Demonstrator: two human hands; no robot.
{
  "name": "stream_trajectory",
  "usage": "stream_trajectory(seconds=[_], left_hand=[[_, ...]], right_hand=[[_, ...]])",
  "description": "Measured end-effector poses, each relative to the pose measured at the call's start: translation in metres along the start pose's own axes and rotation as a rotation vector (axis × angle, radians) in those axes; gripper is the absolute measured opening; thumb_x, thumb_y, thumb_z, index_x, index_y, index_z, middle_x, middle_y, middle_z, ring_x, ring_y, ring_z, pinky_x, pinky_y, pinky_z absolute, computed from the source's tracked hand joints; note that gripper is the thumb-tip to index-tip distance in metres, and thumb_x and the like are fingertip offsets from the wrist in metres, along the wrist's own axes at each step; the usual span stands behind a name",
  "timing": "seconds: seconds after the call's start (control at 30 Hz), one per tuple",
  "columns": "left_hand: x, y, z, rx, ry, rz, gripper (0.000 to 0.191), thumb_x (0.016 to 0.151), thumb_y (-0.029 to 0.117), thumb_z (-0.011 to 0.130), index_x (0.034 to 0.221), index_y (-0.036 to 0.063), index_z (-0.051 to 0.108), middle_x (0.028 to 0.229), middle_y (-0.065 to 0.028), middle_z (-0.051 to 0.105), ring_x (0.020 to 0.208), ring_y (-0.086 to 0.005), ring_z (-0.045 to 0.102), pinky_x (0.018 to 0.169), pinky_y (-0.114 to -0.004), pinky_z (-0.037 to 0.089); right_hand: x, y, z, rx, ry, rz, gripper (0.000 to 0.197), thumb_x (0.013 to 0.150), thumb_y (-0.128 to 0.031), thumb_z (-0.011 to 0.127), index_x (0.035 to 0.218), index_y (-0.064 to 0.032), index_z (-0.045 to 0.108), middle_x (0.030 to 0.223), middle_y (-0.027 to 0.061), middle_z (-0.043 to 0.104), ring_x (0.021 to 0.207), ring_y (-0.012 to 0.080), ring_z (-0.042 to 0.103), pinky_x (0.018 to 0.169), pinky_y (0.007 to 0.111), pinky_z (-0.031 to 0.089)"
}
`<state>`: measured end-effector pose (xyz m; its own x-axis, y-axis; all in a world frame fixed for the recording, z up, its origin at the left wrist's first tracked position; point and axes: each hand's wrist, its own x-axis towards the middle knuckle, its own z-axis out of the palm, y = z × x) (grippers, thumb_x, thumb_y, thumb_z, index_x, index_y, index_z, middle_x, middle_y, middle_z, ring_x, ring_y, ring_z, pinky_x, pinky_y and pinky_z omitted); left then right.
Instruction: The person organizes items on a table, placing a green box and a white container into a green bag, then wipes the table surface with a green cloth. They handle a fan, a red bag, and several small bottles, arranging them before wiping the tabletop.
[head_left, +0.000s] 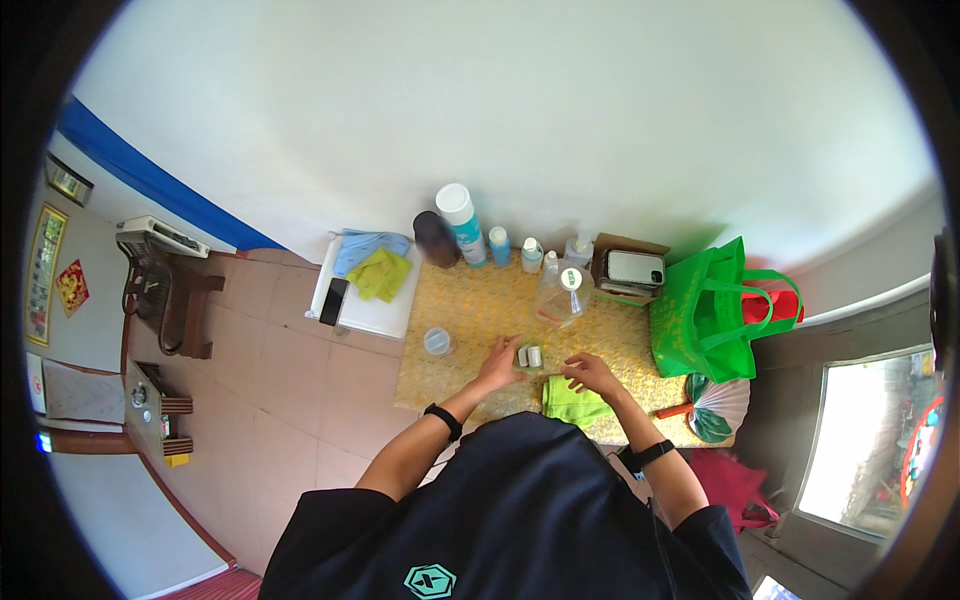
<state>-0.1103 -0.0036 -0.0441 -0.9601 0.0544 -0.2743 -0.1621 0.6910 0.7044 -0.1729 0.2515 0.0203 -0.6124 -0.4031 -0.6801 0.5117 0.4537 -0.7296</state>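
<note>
My left hand (499, 363) is at the left side of a small clear container (538, 366) that holds white pieces (529, 355). Its thumb and fingers are spread around that side; whether they touch it I cannot tell. Over a folded lime-green cloth (573, 402) hovers my right hand (589, 373), fingers apart and holding nothing. To the left on the patterned tablecloth (480, 315) stands a small clear cup or tub (437, 342). Beyond my hands is a larger clear jar (561, 304) with a round white label or lid on top.
Along the wall stand a dark bottle (436, 240), a tall white-and-blue can (466, 229) and several small bottles. A cardboard box (604, 262) holds a phone (634, 267). At right are a green bag (697, 322) and a fan (716, 409); at left, a white drawer unit (382, 319) with cloths.
</note>
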Motion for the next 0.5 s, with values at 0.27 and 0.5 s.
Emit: stream_trajectory(seconds=[0.27, 0.5], left_hand=[[0.011, 0.013, 0.010, -0.025, 0.061, 0.066, 0.069, 0.072, 0.022, 0.084, 0.132, 0.0107, 0.052, 0.126, -0.0123, 0.052, 0.121, -0.0351, 0.052, 0.092, -0.046, 0.049], [0.016, 0.010, -0.012, -0.030, 0.295, -0.077, 0.059, 0.069, 0.023, 0.087, 0.118, 0.0064, 0.059, 0.115, -0.0137, 0.060, 0.110, -0.0346, 0.060, 0.088, -0.043, 0.051]], right_hand=[[-0.034, 0.017, -0.036, 0.193, 0.077, 0.088, 0.039, 0.091, -0.025, 0.073, 0.120, -0.0016, 0.062, 0.099, 0.0124, 0.070, 0.080, 0.0202, 0.070, 0.067, 0.032, 0.058], [-0.047, 0.029, -0.036, 0.375, 0.120, 0.115, 0.031, 0.097, -0.025, 0.064, 0.118, -0.0031, 0.062, 0.099, 0.0125, 0.071, 0.083, 0.0217, 0.070, 0.071, 0.033, 0.057]])
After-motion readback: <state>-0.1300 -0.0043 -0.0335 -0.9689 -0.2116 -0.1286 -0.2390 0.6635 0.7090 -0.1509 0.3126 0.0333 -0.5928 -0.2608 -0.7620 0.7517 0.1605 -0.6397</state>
